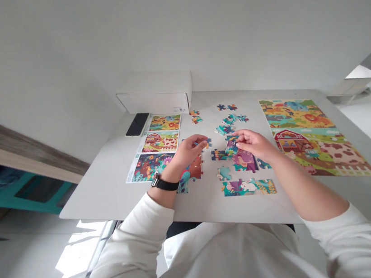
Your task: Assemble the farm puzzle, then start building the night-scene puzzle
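White table (116, 184): carrying a half-built jigsaw, with a finished puzzle (311, 136) lying well to the right.
Left hand (187, 152): pinching a blue puzzle piece (207, 143) between thumb and fingertip.
Right hand (254, 143): fingers curling down, touching the joined cluster (243, 159); grip unclear.
Doing it well: probably steadying the cluster while sliding the piece in flat, checking against the reference sheet (159, 147).

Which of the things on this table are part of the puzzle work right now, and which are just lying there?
In use:
- left hand, its grip on a small puzzle piece
- right hand on the half-built puzzle cluster
- loose pieces
- bottom strip of joined pieces

Lying about:
- finished puzzle
- reference sheet
- phone
- white box
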Demonstrator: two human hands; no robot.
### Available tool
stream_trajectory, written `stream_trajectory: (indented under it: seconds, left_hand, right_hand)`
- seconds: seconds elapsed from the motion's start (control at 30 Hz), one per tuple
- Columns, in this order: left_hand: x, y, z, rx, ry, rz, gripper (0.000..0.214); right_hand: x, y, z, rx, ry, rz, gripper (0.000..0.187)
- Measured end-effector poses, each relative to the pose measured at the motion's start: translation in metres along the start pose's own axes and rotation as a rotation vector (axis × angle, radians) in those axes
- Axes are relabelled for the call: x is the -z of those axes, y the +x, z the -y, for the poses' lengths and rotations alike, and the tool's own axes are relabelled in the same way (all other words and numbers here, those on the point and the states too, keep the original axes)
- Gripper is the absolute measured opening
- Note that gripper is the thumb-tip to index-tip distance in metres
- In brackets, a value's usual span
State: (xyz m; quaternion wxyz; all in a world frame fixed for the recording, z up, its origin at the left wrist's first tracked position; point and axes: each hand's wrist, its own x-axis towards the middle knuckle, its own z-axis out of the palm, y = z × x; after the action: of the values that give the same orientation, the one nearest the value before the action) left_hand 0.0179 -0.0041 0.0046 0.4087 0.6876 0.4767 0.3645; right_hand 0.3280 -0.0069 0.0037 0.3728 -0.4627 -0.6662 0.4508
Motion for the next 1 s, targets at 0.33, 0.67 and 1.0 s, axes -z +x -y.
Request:
stream_trajectory:
  seconds: [0.33, 0.67, 1.0]
  left_hand:
    - [-0.024, -0.016, -0.013, -0.083, 0.144, 0.238, 0.045]
    - [-0.04, -0.024, -0.02, -0.065, 0.062, 0.256, 0.024]
    - [-0.058, -0.037, -0.033, 0.185, -0.309, 0.205, 0.034]
  right_hand:
    - [-0.009, -0.01, 0.013, -0.053, 0.057, 0.008, 0.044]
    - [-0.02, -0.013, 0.012, -0.066, 0.088, 0.061, 0.045]
    - [-0.02, -0.013, 0.009, -0.008, 0.055, -0.012, 0.043]
